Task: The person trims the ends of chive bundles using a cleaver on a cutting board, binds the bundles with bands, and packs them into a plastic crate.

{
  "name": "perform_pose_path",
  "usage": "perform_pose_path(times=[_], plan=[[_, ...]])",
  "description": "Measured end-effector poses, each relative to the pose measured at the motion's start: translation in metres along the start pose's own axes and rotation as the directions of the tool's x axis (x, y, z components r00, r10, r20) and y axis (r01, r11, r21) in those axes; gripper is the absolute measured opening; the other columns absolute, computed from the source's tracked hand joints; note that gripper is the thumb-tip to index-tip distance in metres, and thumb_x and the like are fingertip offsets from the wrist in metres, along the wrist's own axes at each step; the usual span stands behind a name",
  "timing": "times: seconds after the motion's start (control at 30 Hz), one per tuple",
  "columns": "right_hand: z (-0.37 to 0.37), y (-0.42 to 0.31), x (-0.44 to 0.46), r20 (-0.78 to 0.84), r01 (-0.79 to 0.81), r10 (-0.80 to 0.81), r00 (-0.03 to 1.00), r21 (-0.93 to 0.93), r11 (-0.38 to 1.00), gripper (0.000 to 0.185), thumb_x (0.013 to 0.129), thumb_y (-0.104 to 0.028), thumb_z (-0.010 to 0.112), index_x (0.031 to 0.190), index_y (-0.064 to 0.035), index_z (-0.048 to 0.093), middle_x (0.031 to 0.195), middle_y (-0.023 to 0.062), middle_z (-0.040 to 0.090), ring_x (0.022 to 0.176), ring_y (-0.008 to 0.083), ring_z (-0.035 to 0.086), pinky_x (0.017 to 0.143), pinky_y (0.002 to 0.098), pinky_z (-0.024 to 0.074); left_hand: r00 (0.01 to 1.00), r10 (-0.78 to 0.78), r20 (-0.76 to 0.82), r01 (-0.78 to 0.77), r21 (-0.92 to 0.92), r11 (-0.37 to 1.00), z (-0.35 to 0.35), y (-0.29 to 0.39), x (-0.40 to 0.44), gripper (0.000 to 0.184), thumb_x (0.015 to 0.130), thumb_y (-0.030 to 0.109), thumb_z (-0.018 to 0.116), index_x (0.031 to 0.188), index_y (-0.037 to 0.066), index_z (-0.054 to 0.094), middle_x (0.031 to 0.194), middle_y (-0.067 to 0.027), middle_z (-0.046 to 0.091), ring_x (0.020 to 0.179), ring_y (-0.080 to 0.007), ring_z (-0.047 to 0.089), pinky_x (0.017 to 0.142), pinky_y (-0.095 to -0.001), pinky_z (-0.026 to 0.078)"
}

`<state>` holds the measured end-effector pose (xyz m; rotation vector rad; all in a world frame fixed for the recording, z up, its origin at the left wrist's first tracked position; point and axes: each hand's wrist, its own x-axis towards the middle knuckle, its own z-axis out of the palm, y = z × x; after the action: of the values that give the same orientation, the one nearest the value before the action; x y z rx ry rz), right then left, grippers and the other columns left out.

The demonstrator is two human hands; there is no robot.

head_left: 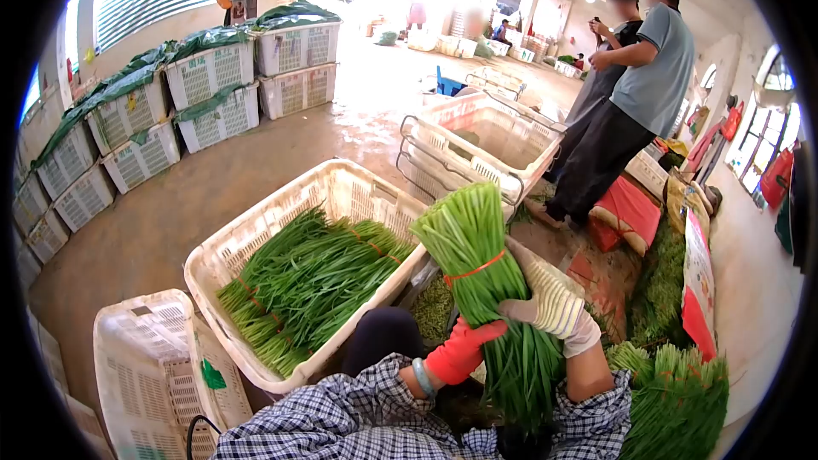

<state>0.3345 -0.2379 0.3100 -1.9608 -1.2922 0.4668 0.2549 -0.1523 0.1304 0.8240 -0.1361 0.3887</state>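
Observation:
Both my hands hold up a tied bunch of garlic chives, its pale cut ends at the top and dark leaves hanging down. An orange band circles its upper part. My left hand, in a red glove, grips the leaves from the left, below the band. My right hand, in a striped cream glove, is wrapped around the right side, some fingers hidden behind the stalks. Just left of the bunch is a white plastic crate, where several banded bunches lie flat.
An open crate stands at lower left. More chives stand at lower right. Ahead is a stack of crates with metal handles; two people stand beside it. Covered crates line the left side. Red sacks lie at right.

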Motion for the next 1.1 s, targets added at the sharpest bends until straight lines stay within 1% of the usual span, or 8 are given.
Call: perform_pose_path(times=[0.33,0.43,0.57,0.7,0.8,0.87,0.97,1.1], plan=[[0.029,0.094,-0.053,-0.101,-0.065,0.066,0.993,0.014,0.998,0.088,0.072,-0.026,0.075,0.143,0.0024,0.032,0.136,0.0277,0.046,0.129,0.0341,0.045,0.106,0.0367,0.0359,0.825,-0.403,0.396,0.565,-0.571,0.596,-0.082,-0.011,0.008,0.054,0.088,0.029,0.060,0.133,0.001,0.049,0.125,-0.0162,0.060,0.111,-0.0282,0.060,0.100,-0.0423,0.046],[0.042,0.095,-0.065,-0.154,-0.133,0.129,0.980,-0.017,0.991,0.074,0.077,-0.027,0.072,0.138,0.0030,0.042,0.122,0.0261,0.058,0.117,0.0329,0.056,0.099,0.0352,0.0417,0.840,-0.416,0.348,0.542,-0.544,0.640,-0.098,-0.010,0.017,0.051,0.089,0.030,0.059,0.130,0.001,0.052,0.123,-0.0154,0.061,0.109,-0.0277,0.061,0.098,-0.0422,0.047],[0.051,0.080,-0.071,0.128,-0.692,0.683,0.720,0.051,0.720,0.049,0.084,-0.031,0.069,0.124,-0.0028,0.059,0.104,0.0213,0.067,0.096,0.0272,0.064,0.088,0.0350,0.0477,0.902,-0.381,0.201,0.425,-0.559,0.712,-0.127,-0.008,0.028,0.047,0.090,0.032,0.057,0.126,0.002,0.055,0.118,-0.0137,0.064,0.103,-0.0262,0.063,0.095,-0.0408,0.049],[0.055,0.135,-0.099,0.238,-0.432,0.455,0.858,-0.143,0.890,0.049,0.082,-0.033,0.070,0.123,-0.0094,0.061,0.093,0.0112,0.071,0.081,0.0202,0.065,0.077,0.0312,0.0500,0.982,-0.139,0.126,0.181,-0.433,0.883,-0.181,-0.044,0.028,0.045,0.094,0.040,0.055,0.124,0.005,0.058,0.112,-0.0078,0.066,0.098,-0.0218,0.064,0.088,-0.0370,0.052],[0.004,0.103,-0.098,-0.059,-0.684,0.691,0.720,-0.226,0.693,0.070,0.068,-0.021,0.080,0.131,-0.0047,0.052,0.093,0.0111,0.068,0.085,0.0148,0.063,0.074,0.0291,0.0519,0.980,-0.193,0.050,0.192,-0.494,0.848,-0.169,-0.045,0.022,0.043,0.095,0.042,0.054,0.118,0.006,0.060,0.102,-0.0041,0.067,0.090,-0.0173,0.064,0.080,-0.0324,0.053],[-0.022,0.100,-0.109,-0.376,-0.630,0.527,0.762,-0.243,0.738,0.073,0.062,-0.008,0.079,0.129,-0.0025,0.051,0.105,0.0132,0.064,0.092,0.0237,0.062,0.082,0.0352,0.0525,0.970,-0.230,0.082,0.241,-0.474,0.847,-0.141,-0.016,0.017,0.041,0.096,0.039,0.054,0.118,0.005,0.059,0.102,-0.0046,0.067,0.089,-0.0168,0.064,0.078,-0.0327,0.054],[-0.044,0.133,-0.124,-0.718,-0.392,0.069,0.692,-0.294,0.872,0.061,0.073,0.009,0.060,0.132,-0.0007,0.049,0.122,0.0151,0.057,0.117,0.0269,0.054,0.101,0.0365,0.0439,0.963,-0.240,0.123,0.269,-0.349,0.898,-0.140,-0.022,0.016,0.040,0.094,0.034,0.056,0.121,0.004,0.057,0.106,-0.0060,0.066,0.090,-0.0181,0.065,0.078,-0.0334,0.054],[-0.039,0.105,-0.095,-0.827,-0.088,0.196,0.526,0.176,0.980,0.070,0.074,0.007,0.058,0.141,-0.0054,0.042,0.129,0.0133,0.053,0.121,0.0256,0.052,0.104,0.0366,0.0407,0.919,-0.306,0.249,0.392,-0.500,0.772,-0.108,-0.001,0.021,0.045,0.088,0.027,0.062,0.126,0.003,0.054,0.111,-0.0068,0.065,0.093,-0.0189,0.065,0.079,-0.0329,0.054]])
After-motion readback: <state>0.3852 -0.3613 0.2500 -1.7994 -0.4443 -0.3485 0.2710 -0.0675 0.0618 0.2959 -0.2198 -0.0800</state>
